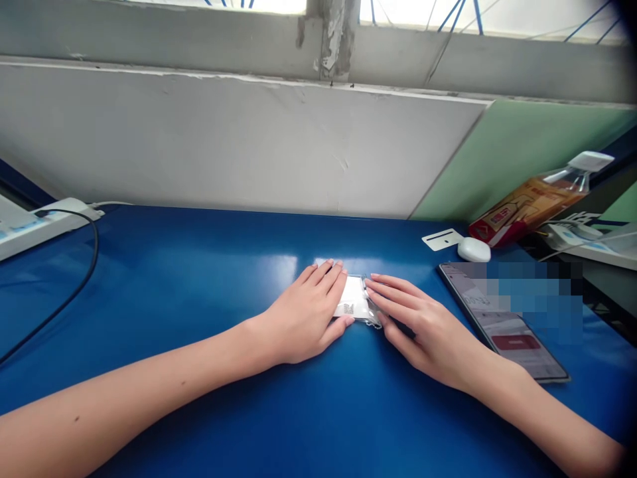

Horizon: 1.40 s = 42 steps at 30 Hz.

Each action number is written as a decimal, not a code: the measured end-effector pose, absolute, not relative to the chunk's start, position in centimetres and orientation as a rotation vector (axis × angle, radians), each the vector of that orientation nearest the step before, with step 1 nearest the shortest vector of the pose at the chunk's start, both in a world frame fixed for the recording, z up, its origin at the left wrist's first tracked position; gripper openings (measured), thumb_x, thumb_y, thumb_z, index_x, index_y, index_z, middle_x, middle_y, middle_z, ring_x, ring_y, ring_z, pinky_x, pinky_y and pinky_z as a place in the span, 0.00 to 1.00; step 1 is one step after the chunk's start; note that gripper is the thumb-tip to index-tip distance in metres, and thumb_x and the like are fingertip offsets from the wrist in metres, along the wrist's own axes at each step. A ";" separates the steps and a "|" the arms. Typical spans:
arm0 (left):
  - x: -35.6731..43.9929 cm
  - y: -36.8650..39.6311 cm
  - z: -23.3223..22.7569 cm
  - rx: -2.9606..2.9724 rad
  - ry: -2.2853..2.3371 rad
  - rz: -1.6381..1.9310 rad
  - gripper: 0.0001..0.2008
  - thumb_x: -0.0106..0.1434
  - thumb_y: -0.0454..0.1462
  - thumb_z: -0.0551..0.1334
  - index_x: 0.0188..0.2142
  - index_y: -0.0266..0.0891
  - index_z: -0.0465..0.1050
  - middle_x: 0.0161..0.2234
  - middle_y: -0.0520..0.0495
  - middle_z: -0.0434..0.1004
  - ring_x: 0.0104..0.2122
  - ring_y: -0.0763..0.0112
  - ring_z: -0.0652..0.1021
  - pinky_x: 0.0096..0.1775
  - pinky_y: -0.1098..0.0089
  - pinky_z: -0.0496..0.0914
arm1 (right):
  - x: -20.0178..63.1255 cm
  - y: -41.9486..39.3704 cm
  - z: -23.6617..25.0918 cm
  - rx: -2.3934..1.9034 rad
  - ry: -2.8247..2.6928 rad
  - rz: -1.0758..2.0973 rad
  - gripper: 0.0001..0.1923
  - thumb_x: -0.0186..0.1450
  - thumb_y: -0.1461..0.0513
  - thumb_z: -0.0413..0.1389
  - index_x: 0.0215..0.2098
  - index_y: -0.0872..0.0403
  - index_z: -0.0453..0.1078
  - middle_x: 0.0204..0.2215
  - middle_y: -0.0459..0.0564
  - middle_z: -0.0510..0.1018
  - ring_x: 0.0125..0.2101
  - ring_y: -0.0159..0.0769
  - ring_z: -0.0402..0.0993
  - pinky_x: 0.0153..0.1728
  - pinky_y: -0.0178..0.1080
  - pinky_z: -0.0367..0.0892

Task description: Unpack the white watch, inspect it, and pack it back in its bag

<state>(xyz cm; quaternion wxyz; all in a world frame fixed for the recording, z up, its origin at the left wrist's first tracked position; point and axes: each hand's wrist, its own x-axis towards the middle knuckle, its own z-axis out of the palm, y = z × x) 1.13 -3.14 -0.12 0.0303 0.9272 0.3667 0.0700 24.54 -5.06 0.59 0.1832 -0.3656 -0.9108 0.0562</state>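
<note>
A small white packet in clear plastic wrap [354,296] lies flat on the blue table, with small dark print near its lower edge. My left hand [311,312] rests palm down over the packet's left part, fingers stretched out and thumb along its lower edge; that part is hidden. At the packet's right end, the outstretched fingers of my right hand [421,322] touch the loose, crinkled clear plastic. Whether the right thumb pinches the plastic, I cannot tell.
Right of my hands lie a phone [502,322], a white earbud case [474,249] and a white card [442,239]. A drink bottle [535,202] leans behind them. A power strip [47,226] and black cable [82,285] are at left. A wall panel [239,139] borders the table [189,265].
</note>
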 end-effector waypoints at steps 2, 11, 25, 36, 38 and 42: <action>1.2 -3.1 -0.1 2.860 1.127 0.210 0.33 0.71 0.49 0.45 0.65 0.24 0.49 0.65 0.30 0.53 0.65 0.49 0.55 0.62 0.54 0.50 | 24.4 -5.1 0.6 -1.048 -2.536 0.204 0.20 0.68 0.66 0.49 0.57 0.60 0.67 0.57 0.58 0.72 0.61 0.47 0.61 0.56 0.50 0.67; 1.0 -3.1 -0.2 2.858 1.120 0.223 0.32 0.71 0.49 0.44 0.65 0.26 0.50 0.65 0.30 0.53 0.65 0.50 0.54 0.62 0.55 0.50 | 24.1 -5.0 0.4 -1.129 -2.379 0.426 0.20 0.69 0.66 0.48 0.57 0.52 0.69 0.58 0.53 0.70 0.61 0.47 0.62 0.56 0.53 0.67; 1.0 -3.0 -0.1 2.782 1.091 0.216 0.31 0.72 0.48 0.44 0.65 0.26 0.48 0.66 0.31 0.50 0.66 0.52 0.51 0.63 0.54 0.50 | 23.5 -5.8 0.5 -1.076 -2.587 0.174 0.22 0.69 0.64 0.47 0.61 0.62 0.62 0.60 0.62 0.67 0.64 0.47 0.55 0.59 0.50 0.64; 1.1 -3.0 -0.2 2.775 1.077 0.240 0.30 0.73 0.47 0.44 0.65 0.27 0.49 0.66 0.31 0.51 0.66 0.51 0.52 0.62 0.53 0.51 | 22.7 -5.9 0.7 -1.026 -2.621 0.098 0.26 0.68 0.63 0.49 0.62 0.65 0.59 0.61 0.64 0.65 0.65 0.50 0.52 0.60 0.52 0.63; 1.1 -3.0 -0.2 2.770 1.074 0.251 0.29 0.73 0.47 0.44 0.65 0.28 0.49 0.66 0.31 0.52 0.66 0.52 0.52 0.62 0.53 0.51 | 22.7 -6.0 0.7 -1.033 -2.598 0.136 0.27 0.67 0.62 0.50 0.63 0.64 0.57 0.62 0.64 0.64 0.65 0.51 0.52 0.59 0.53 0.63; 1.2 -2.9 -0.2 2.767 1.065 0.241 0.29 0.72 0.47 0.44 0.65 0.28 0.49 0.66 0.31 0.52 0.66 0.52 0.52 0.62 0.53 0.51 | 22.6 -6.1 0.8 -1.033 -2.626 0.123 0.29 0.67 0.61 0.50 0.64 0.66 0.56 0.62 0.66 0.62 0.65 0.52 0.51 0.60 0.54 0.62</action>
